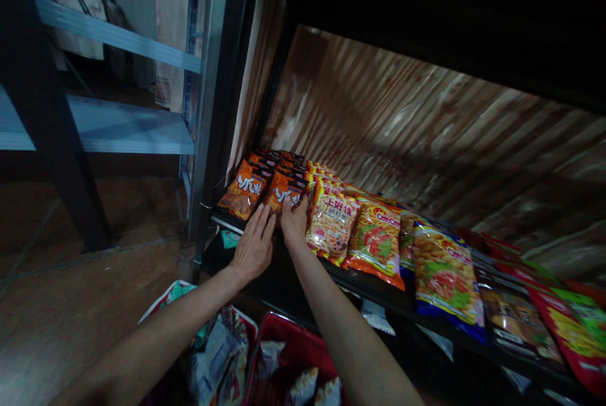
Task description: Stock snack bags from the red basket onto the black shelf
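Observation:
On the shelf's left end stand rows of orange-and-black snack bags, with a front left bag (pixel 244 189) beside a second orange snack bag (pixel 282 190). My left hand (pixel 255 247) lies with fingers stretched out flat against the lower left part of the second bag. At that bag's right side is my right hand (pixel 294 220), its thumb on the front and its fingers at the edge, partly hidden. Just right of this hand leans a yellow-and-pink snack bag (pixel 332 223), close to its fingers.
Further right along the black shelf stand an orange-edged noodle-picture bag (pixel 375 238), a blue-edged bag (pixel 449 276) and a red bag (pixel 575 333). Below are a red basket (pixel 272 324) and another container holding packets (pixel 218 346). A metal post (pixel 208 90) rises at left.

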A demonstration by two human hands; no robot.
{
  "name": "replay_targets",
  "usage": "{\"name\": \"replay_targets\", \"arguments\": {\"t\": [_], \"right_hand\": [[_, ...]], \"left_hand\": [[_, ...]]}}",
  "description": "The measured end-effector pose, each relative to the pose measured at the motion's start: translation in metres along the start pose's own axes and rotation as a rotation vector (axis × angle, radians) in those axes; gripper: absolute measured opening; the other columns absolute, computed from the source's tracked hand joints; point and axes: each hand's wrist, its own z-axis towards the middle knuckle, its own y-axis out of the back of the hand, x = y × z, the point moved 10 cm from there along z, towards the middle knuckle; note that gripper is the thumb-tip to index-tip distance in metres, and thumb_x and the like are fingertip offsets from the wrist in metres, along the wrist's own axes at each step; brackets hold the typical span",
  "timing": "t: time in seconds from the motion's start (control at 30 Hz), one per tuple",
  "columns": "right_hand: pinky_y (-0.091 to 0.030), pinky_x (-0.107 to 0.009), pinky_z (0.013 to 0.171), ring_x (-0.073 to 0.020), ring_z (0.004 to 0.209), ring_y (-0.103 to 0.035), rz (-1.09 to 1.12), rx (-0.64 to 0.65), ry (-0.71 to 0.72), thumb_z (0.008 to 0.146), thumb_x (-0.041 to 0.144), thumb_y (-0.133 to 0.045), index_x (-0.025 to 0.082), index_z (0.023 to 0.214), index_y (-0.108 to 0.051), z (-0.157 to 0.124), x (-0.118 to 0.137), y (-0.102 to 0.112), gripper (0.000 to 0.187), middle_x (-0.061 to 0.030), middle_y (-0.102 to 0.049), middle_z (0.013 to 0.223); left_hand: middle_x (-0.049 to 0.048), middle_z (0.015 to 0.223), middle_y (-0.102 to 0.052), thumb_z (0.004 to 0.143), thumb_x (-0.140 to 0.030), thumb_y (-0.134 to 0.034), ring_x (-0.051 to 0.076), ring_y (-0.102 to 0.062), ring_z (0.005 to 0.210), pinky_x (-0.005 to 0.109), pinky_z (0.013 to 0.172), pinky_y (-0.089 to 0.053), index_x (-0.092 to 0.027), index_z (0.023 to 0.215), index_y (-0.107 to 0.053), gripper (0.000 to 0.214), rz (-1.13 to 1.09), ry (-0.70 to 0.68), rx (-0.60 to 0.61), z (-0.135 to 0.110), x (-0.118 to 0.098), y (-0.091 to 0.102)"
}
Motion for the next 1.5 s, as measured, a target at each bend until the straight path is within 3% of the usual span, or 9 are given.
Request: {"name": "replay_targets", "arguments": {"t": [0.17,0.3,0.47,0.67,0.87,1.17,1.33,1.5], "right_hand": [[-0.03,-0.041,0.106,-0.0255,0.129,-0.039,-0.002,0.0,0.046,0.085,0.042,-0.04,0.008,0.141,-0.021,-0.007,0.009,0.005,0.069,-0.0189,-0.039,0.141],[-0.023,-0.041,0.11,-0.0241,0.136,-0.028,-0.046,-0.007,0.134,0.085,0.038,-0.037,0.005,0.142,-0.018,-0.016,0.021,0.008,0.068,-0.0186,-0.029,0.147],[-0.019,-0.048,0.111,-0.0237,0.14,-0.017,-0.168,-0.051,0.332,0.084,0.025,-0.035,0.007,0.141,-0.021,-0.035,0.041,0.013,0.062,-0.0179,-0.022,0.149],[-0.02,-0.052,0.11,-0.0241,0.141,-0.006,-0.301,0.035,0.603,0.086,0.02,-0.033,0.015,0.139,-0.033,-0.059,0.072,-0.001,0.052,-0.0116,-0.016,0.153],[-0.016,-0.055,0.109,-0.03,0.14,-0.007,-0.419,-0.017,0.531,0.086,0.031,-0.042,0.015,0.136,-0.039,-0.053,0.065,-0.005,0.053,-0.0134,-0.017,0.152],[-0.025,-0.056,0.105,-0.0328,0.138,-0.012,-0.424,-0.016,0.493,0.086,0.041,-0.044,0.018,0.136,-0.039,-0.047,0.052,-0.01,0.055,-0.0137,-0.014,0.152],[-0.026,-0.054,0.106,-0.0325,0.139,-0.011,-0.414,-0.022,0.513,0.087,0.041,-0.041,0.018,0.137,-0.038,-0.047,0.052,-0.01,0.055,-0.0135,-0.011,0.153],[-0.026,-0.054,0.106,-0.0335,0.139,-0.009,-0.428,-0.028,0.522,0.087,0.04,-0.041,0.015,0.137,-0.036,-0.046,0.054,-0.011,0.056,-0.0158,-0.008,0.152]], "left_hand": [[0.0164,0.146,-0.032,0.085,-0.009,-0.039,0.026,-0.01,0.141,0.05,0.109,-0.031,-0.011,0.132,-0.04,0.046,0.006,-0.008,-0.007,-0.01,-0.003,0.013],[0.0165,0.146,-0.032,0.086,-0.009,-0.039,0.026,-0.012,0.141,0.05,0.109,-0.03,-0.011,0.129,-0.042,0.044,0.02,0.055,-0.059,-0.019,0.01,0.032],[0.0161,0.147,-0.03,0.087,-0.011,-0.039,0.025,-0.014,0.14,0.05,0.109,-0.029,-0.014,0.131,-0.041,0.045,0.064,0.134,-0.123,-0.029,0.038,0.05],[0.0151,0.148,-0.03,0.088,-0.016,-0.04,0.026,-0.014,0.14,0.051,0.109,-0.028,-0.016,0.134,-0.039,0.046,0.101,0.165,-0.152,-0.023,0.061,0.056],[0.0185,0.147,-0.029,0.088,-0.019,-0.042,0.028,-0.014,0.14,0.05,0.108,-0.029,-0.012,0.132,-0.041,0.045,0.121,0.214,-0.143,-0.012,0.072,0.052],[0.0205,0.141,-0.038,0.088,-0.023,-0.04,0.03,-0.033,0.133,0.05,0.104,-0.033,-0.012,0.132,-0.038,0.046,0.127,0.275,-0.176,0.0,0.074,0.047],[0.022,0.142,-0.037,0.085,-0.039,-0.047,0.034,-0.037,0.129,0.049,0.101,-0.034,-0.009,0.135,-0.033,0.06,0.165,0.294,-0.191,0.008,0.072,0.048],[0.0233,0.144,-0.033,0.08,-0.043,-0.052,0.038,-0.039,0.125,0.048,0.095,-0.037,-0.007,0.139,-0.029,0.073,0.27,0.354,-0.098,0.024,0.077,0.043]]}}
